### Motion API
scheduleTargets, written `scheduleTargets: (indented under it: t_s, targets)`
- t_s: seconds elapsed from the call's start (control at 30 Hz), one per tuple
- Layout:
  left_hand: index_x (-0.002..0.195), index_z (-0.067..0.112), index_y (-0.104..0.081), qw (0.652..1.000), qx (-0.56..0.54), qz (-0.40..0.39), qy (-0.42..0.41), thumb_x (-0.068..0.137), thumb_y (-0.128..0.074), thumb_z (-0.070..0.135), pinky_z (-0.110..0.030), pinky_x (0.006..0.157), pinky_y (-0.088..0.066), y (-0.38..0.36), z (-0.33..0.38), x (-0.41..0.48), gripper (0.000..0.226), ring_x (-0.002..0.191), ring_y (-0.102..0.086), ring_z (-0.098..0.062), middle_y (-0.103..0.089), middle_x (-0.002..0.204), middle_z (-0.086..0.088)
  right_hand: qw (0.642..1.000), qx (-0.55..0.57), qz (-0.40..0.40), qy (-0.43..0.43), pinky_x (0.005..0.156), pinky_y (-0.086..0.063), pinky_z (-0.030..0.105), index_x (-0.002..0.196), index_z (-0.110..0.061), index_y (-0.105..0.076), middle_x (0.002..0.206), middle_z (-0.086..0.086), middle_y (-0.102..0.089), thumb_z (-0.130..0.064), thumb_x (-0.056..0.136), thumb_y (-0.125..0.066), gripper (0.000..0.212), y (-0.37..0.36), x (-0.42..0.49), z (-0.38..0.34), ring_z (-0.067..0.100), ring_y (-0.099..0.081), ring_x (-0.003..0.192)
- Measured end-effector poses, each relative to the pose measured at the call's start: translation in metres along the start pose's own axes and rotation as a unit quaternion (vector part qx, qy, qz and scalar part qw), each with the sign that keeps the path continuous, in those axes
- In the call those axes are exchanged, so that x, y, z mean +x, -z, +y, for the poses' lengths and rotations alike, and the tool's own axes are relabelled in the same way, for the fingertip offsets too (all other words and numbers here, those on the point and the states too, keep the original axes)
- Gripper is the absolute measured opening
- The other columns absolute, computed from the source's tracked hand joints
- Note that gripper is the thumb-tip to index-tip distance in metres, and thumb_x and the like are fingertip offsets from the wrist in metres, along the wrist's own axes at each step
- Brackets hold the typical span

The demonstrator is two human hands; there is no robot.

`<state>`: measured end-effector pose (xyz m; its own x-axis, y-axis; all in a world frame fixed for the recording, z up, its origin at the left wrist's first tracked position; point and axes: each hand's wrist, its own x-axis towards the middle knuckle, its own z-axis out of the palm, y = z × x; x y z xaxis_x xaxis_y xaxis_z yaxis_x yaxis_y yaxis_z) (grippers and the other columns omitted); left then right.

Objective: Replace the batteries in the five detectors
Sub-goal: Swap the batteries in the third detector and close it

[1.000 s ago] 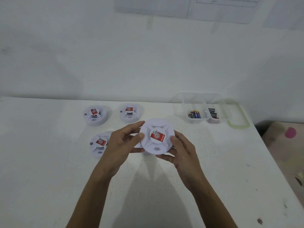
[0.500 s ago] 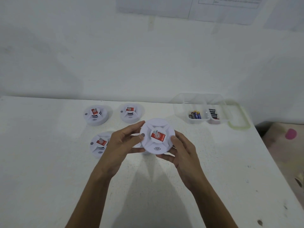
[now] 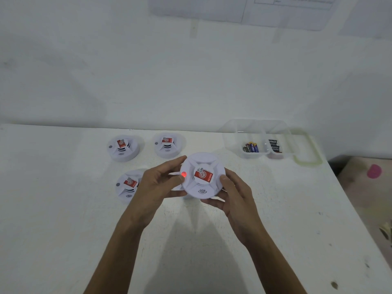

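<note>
In the head view, a round white plastic detector with a red label at its centre (image 3: 203,176) is held up above the white tabletop (image 3: 63,230), face toward the camera, between both hands. The left hand (image 3: 158,187) grips its left edge, thumb tip lying next to a small glowing red light (image 3: 183,174) on the detector's face, fingers wrapped behind. The right hand (image 3: 235,194) clasps the right and lower edge, thumb on the rim, fingers curled underneath.

Three more white round detectors with red labels rest on the tabletop: one at the far left (image 3: 124,147), one just right of it (image 3: 168,144), and one nearer (image 3: 128,185), partly hidden behind the left hand (a sliver of white between the hands may be another, but that cannot be told).

To the right, well apart from the hands, a clear plastic divided container (image 3: 257,124) stands near the wall. Its left compartment holds a few batteries with blue and gold wrappers (image 3: 251,147); the right compartment holds black batteries (image 3: 274,145). A clear lid with a pale green rim (image 3: 307,160) lies touching the container's right side.
</note>
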<state>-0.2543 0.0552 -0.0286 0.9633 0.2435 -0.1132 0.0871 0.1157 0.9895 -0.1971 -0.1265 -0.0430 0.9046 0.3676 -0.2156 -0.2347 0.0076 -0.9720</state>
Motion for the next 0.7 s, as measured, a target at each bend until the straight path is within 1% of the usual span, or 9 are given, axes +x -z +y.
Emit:
scheduleTargets:
  t_s: [0.3, 0.5, 0.7]
  targets:
    - [0.125, 0.022, -0.058, 1.000, 0.001, 0.000, 0.002, 0.088, -0.058, 0.011, -0.026, 0.070, -0.056, -0.0004, -0.0002, 0.0003, 0.039, 0.100, -0.068, -0.012, -0.070, 0.110, 0.011, 1.000, 0.001, 0.006, -0.003, 0.085, -0.056, 0.047, 0.130, -0.017, -0.053, 0.122, 0.004, -0.065, -0.026, 0.095, -0.049, 0.036, 0.0004, 0.0016, 0.0014, 0.022, -0.068, 0.103]
    - [0.128, 0.020, -0.057, 1.000, 0.002, 0.002, 0.005, 0.089, -0.059, 0.012, -0.030, 0.074, -0.057, 0.0009, -0.0022, 0.0009, 0.040, 0.102, -0.067, -0.014, -0.070, 0.114, 0.007, 1.000, 0.007, 0.010, -0.010, 0.086, -0.055, 0.047, 0.130, -0.016, -0.052, 0.124, 0.005, -0.064, -0.025, 0.094, -0.049, 0.037, 0.0002, 0.0029, 0.0030, 0.023, -0.067, 0.104]
    - [0.127, 0.020, -0.057, 1.000, 0.007, 0.004, 0.004, 0.088, -0.059, 0.012, -0.031, 0.075, -0.058, 0.0010, -0.0027, 0.0011, 0.040, 0.102, -0.067, -0.014, -0.070, 0.113, 0.008, 1.000, 0.005, 0.003, -0.003, 0.085, -0.057, 0.046, 0.130, -0.017, -0.053, 0.122, 0.004, -0.065, -0.030, 0.092, -0.050, 0.040, 0.0002, 0.0018, 0.0033, 0.022, -0.068, 0.103]
